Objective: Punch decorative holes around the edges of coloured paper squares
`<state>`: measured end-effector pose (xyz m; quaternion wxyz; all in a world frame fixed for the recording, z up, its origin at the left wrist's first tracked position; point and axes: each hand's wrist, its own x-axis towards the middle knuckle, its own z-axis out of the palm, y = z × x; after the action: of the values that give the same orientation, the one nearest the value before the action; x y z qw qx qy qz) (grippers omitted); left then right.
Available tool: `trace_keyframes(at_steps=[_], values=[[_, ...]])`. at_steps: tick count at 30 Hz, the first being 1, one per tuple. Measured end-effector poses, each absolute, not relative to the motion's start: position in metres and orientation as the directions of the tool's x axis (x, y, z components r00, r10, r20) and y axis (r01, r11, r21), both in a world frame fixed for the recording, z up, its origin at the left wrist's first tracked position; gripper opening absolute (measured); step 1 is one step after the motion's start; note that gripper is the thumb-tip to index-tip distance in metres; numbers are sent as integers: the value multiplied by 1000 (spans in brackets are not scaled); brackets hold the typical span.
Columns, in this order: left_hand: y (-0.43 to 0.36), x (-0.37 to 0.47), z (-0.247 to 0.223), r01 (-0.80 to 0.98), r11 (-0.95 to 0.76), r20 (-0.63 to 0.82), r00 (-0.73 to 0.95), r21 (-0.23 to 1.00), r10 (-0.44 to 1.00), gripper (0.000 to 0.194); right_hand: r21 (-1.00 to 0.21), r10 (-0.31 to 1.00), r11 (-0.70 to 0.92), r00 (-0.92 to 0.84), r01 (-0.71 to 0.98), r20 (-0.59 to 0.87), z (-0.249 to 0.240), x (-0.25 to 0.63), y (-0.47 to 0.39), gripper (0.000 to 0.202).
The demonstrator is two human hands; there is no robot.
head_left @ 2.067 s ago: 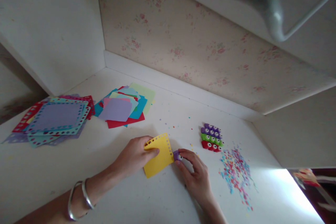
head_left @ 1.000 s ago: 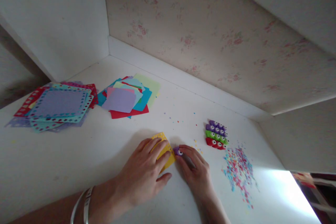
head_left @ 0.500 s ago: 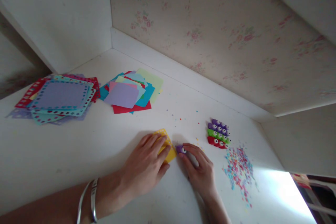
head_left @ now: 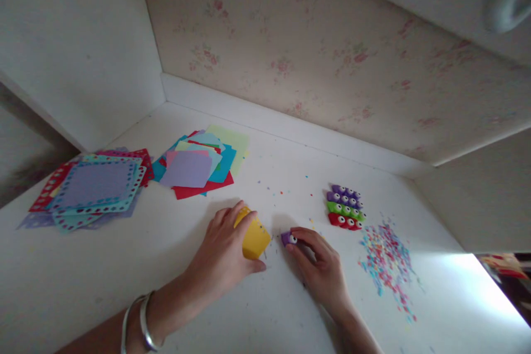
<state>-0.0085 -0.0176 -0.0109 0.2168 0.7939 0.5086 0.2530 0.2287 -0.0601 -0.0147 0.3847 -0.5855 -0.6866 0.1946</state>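
Note:
My left hand [head_left: 222,259] grips a small yellow paper sheet [head_left: 256,238] by its edges, fingers on the far side and thumb on the near side. The sheet bows up a little, and a row of punched holes shows along its right part. Just to the right, my right hand [head_left: 322,270] pinches a small purple paper punch [head_left: 286,238] with a round white button between thumb and fingers, low over the white tabletop. A narrow gap separates the punch from the paper. Part of the sheet is hidden under my left fingers.
Several purple, green and red punches [head_left: 345,208] stand in rows at the right. Beside them lies a heap of coloured paper bits [head_left: 388,260]. Plain coloured sheets [head_left: 186,168] are piled at the back left, and hole-edged sheets [head_left: 97,183] at the far left. A wallpapered wall [head_left: 274,38] rises behind.
The yellow paper has come away from the punch and now bows up in my left hand's grip, where before it lay flat under the fingers. The view has also shifted.

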Motion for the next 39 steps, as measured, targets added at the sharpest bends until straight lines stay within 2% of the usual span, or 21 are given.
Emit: trace_keyframes(at_steps=[7,11,13,16,18,19,21,23,26,31,36,39], values=[[-14,-11,-9,722,-386,185,345,574,920,95,-714,939,302,-67,632,338,-8,228,-60,14],[-7,-16,-8,720,-415,198,370,556,908,89,-726,936,308,-61,615,346,-8,228,-60,15],[-7,-17,-2,706,-455,221,402,544,888,74,-733,938,304,-57,608,341,-8,228,-61,16],[-19,-13,12,670,-517,262,450,532,854,35,-740,939,304,-58,600,338,-7,228,-61,18],[-34,-6,18,641,-557,224,528,528,819,24,-749,942,295,-51,593,331,-6,228,-62,18],[-42,-2,20,635,-569,172,575,522,800,30,-754,945,287,-44,591,324,-5,228,-62,18],[-56,5,19,653,-585,103,621,481,777,56,-762,948,275,-33,587,317,-5,229,-62,17],[-61,7,15,692,-574,62,614,437,787,64,-764,945,277,-24,583,325,-5,229,-61,17],[-50,3,8,748,-516,27,557,417,830,55,-767,944,280,-20,578,329,-6,230,-60,17],[-18,-17,-3,770,-389,-23,463,505,886,70,-803,948,258,19,537,317,-6,229,-58,16],[-9,-26,-8,734,-329,-23,424,594,905,69,-897,954,226,101,379,283,-8,227,-57,17],[-7,-24,-3,712,-286,-37,401,641,915,57,-952,969,157,148,262,200,-8,226,-58,29]])
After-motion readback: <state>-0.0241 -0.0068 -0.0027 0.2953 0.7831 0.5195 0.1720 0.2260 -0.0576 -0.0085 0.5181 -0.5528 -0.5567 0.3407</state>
